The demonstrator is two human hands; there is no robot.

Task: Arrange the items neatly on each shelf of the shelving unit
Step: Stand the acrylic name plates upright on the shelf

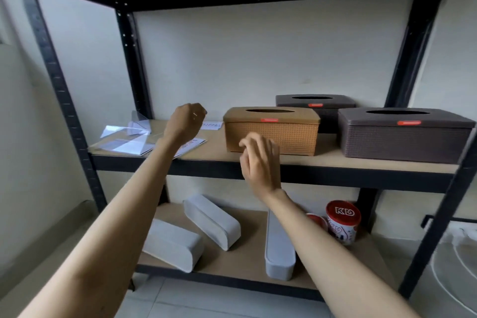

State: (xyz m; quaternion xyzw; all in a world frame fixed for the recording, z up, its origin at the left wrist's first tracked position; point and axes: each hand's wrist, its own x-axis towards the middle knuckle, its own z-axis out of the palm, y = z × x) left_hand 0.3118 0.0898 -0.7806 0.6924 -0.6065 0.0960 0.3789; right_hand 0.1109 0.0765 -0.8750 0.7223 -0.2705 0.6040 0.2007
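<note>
A black metal shelving unit (296, 174) with wooden boards fills the view. On its middle shelf stand a tan woven tissue box (291, 134), a dark brown tissue box (402, 137) at the right and another dark one (317, 103) behind. Clear acrylic sign holders (126, 137) and paper cards lie at the left. My left hand (184, 121) hovers over the cards with curled fingers, holding nothing that I can see. My right hand (260, 162) is in front of the tan box, blurred, fingers loosely apart and empty.
The lower shelf holds three grey oblong boxes (213, 221), lying at different angles, and a red-lidded white canister (343, 222) with another red lid beside it. White cables (459, 253) lie on the floor at the right. A wall stands close on the left.
</note>
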